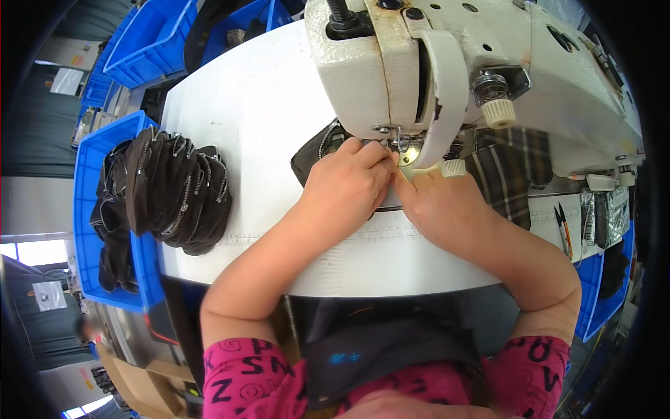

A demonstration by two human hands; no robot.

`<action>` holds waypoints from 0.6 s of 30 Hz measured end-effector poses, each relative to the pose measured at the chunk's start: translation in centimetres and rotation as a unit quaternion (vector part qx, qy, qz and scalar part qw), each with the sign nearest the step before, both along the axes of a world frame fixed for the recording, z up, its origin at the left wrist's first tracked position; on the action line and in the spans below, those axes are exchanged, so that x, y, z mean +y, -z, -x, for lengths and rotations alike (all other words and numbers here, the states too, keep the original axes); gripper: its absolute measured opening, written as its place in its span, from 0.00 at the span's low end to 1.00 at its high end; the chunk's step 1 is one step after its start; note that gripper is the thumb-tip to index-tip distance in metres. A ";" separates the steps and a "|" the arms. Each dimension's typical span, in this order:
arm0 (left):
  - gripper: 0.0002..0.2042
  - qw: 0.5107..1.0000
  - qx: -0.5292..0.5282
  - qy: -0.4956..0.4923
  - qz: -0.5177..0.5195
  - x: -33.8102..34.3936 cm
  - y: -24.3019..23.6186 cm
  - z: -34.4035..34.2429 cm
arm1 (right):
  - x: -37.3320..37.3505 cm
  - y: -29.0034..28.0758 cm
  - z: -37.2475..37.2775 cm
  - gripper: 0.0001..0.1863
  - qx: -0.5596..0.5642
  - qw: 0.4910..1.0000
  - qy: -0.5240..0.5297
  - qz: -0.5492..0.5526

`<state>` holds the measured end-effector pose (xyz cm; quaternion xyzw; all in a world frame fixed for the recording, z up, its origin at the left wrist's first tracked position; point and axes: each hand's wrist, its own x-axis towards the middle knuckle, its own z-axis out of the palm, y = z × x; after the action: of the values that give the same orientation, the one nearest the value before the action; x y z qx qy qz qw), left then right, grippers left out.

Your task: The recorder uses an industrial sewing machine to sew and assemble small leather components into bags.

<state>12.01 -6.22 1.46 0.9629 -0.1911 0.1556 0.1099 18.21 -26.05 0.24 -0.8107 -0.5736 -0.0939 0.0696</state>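
Hands: two, left hand (345, 183) and right hand (436, 204), fingers closed together on one dark zippered piece (317, 150) at frame centre | piece pinned under sewing machine (474, 77) head, beneath fingertips | one stack of dark pieces (185, 192) at left | bare white table (258, 105) upper left.

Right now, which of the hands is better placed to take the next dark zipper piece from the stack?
Probably the left hand. The stack of dark zipper pieces lies on the white table to the person's left. The right hand is beyond the left one, at the sewing machine.
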 end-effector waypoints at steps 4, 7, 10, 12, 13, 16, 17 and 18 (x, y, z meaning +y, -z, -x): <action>0.12 1.000 0.003 -0.030 0.005 -0.4 0.2 -0.1 | 0.1 0.4 -0.3 0.21 0.005 1.000 0.003 -0.023; 0.13 0.998 0.020 -0.041 0.034 -0.2 0.1 -0.1 | 0.2 0.4 -0.2 0.22 0.001 0.999 -0.005 -0.046; 0.13 0.997 0.038 -0.035 0.048 0.5 0.1 -0.2 | 0.1 0.0 -0.2 0.21 0.006 0.999 -0.003 -0.041; 0.13 0.998 0.042 -0.029 0.037 0.9 0.1 -0.3 | 0.0 -0.1 -0.2 0.21 0.007 0.999 -0.002 -0.042; 0.13 0.998 0.042 -0.028 0.041 1.1 0.1 -0.3 | 0.0 0.0 -0.2 0.21 0.008 0.999 -0.004 -0.045; 0.14 0.999 0.031 -0.010 0.034 1.4 0.2 -0.5 | 0.0 0.1 -0.4 0.21 0.028 0.998 -0.017 -0.059; 0.14 1.000 0.018 0.007 0.023 1.4 0.2 -0.5 | 0.0 0.1 -0.3 0.21 0.029 0.998 -0.016 -0.059; 0.14 1.000 0.018 0.006 0.023 1.4 0.3 -0.4 | 0.0 0.0 -0.3 0.22 0.025 0.999 -0.012 -0.047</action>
<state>12.45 -4.85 1.21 0.9616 -0.1916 0.1420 0.1361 18.49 -26.03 0.26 -0.8018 -0.5763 -0.0995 0.1228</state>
